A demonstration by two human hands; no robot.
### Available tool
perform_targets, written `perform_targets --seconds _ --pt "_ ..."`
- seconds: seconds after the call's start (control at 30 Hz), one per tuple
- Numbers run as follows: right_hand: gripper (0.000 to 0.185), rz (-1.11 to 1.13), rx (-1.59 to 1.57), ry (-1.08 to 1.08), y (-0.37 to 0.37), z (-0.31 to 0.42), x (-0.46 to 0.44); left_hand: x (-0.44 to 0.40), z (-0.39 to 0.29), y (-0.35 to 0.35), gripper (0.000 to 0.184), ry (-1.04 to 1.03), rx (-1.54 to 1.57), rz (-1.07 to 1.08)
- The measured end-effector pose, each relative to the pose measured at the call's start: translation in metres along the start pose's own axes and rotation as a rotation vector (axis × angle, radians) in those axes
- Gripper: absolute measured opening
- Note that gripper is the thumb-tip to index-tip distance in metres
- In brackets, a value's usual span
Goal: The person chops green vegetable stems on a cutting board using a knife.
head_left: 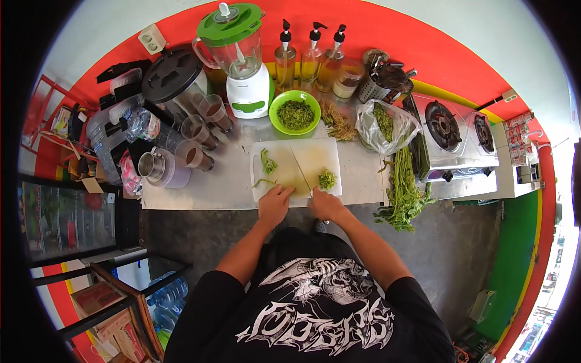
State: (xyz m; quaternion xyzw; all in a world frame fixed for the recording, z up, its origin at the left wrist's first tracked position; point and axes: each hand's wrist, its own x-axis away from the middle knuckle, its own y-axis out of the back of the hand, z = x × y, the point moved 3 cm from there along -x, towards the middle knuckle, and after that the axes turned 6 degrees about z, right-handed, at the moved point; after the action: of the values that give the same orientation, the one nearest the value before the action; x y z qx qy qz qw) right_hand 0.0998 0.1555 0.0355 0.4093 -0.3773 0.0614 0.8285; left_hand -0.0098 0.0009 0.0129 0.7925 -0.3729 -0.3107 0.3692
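The right hand [327, 206] is closed around the handle of a kitchen knife [299, 166], its fist at the near edge of the white chopping board [315, 151]. The blade points away from the person and slants a little leftward across the middle of the board, between the green matter on either side. The left hand [275, 202] rests at the same edge with its fingers bent together, apart from the right; whether it pinches anything cannot be told, though its place suggests that it steadies the board.

The chopped greens [327, 178] sit in a small heap just beyond the right hand, probably kept aside from the blade. The loose green sprigs [268, 162] lie ahead of the left hand, on its side of the knife. Straight beyond both hands, past the board, a green bowl [295, 132] holds more chopped leaf, seemingly within easy reach. To the right of the right hand, a leafy bunch [402, 196] hangs over the edge of the metal counter [230, 175], perhaps because its stems are too long to lie flat there.
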Motion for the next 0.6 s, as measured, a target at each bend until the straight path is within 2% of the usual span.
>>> perform_targets --seconds 0.13,0.23,0.33,0.43,0.6 --pt "0.053 0.059 -0.001 -0.020 -0.010 0.006 0.006 0.001 0.000 0.001 0.030 0.016 -0.008 0.016" --pt "0.044 -0.100 -0.022 -0.121 -0.029 0.016 0.003 0.000 0.000 0.002 0.031 0.016 0.002 0.006" --pt "0.041 -0.135 -0.041 -0.121 -0.022 0.019 -0.006 -0.001 0.001 0.003 0.031 0.012 0.027 0.000" --pt "0.039 -0.042 0.005 -0.151 -0.004 0.029 0.010 0.000 0.001 0.006 0.033 0.013 0.037 0.017" --pt "0.035 -0.103 -0.006 -0.155 -0.021 0.029 0.001 0.001 0.000 0.003 0.033 0.009 0.042 0.001"
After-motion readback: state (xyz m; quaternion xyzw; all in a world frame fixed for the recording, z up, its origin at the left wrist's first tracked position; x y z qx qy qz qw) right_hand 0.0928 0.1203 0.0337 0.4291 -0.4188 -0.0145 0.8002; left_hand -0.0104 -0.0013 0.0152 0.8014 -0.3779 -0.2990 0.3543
